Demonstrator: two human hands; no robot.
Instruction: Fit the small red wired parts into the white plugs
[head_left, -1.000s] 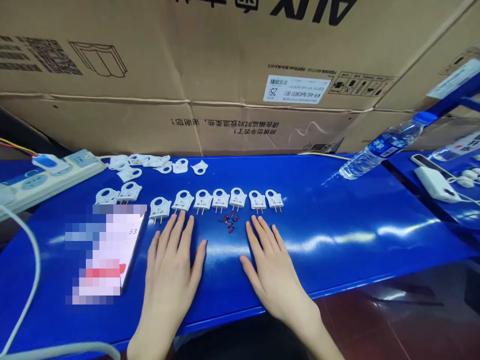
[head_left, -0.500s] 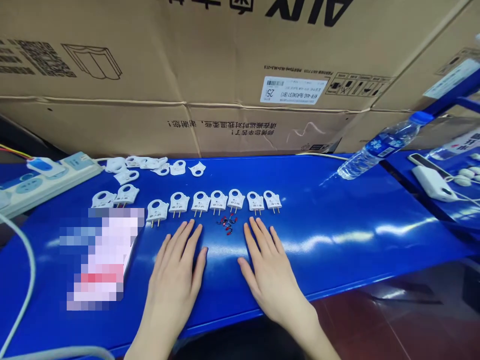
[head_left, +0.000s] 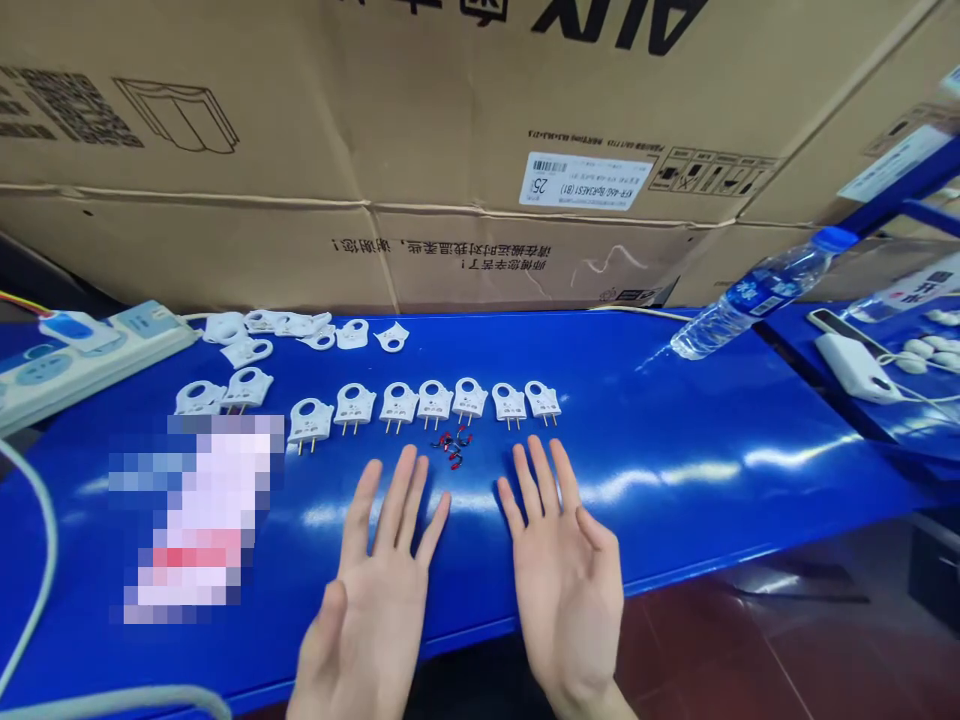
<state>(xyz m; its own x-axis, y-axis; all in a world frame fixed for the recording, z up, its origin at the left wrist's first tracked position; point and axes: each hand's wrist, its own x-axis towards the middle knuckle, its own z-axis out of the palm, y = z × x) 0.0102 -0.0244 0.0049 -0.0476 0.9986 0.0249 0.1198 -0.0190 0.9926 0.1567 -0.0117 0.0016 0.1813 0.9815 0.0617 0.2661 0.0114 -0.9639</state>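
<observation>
Head view: left hand (head_left: 382,605) and right hand (head_left: 568,590) spread, palms up, empty. Beyond them, plugs (head_left: 435,406) are lined up; red-tipped pieces (head_left: 453,443) lie loose, apparently unused. White pieces (head_left: 292,324) beyond the left hand look unsorted.

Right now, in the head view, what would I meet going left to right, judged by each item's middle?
Power strip, left hand, small red-and-black pieces, right hand, leaning water bottle, white boxy device.
</observation>
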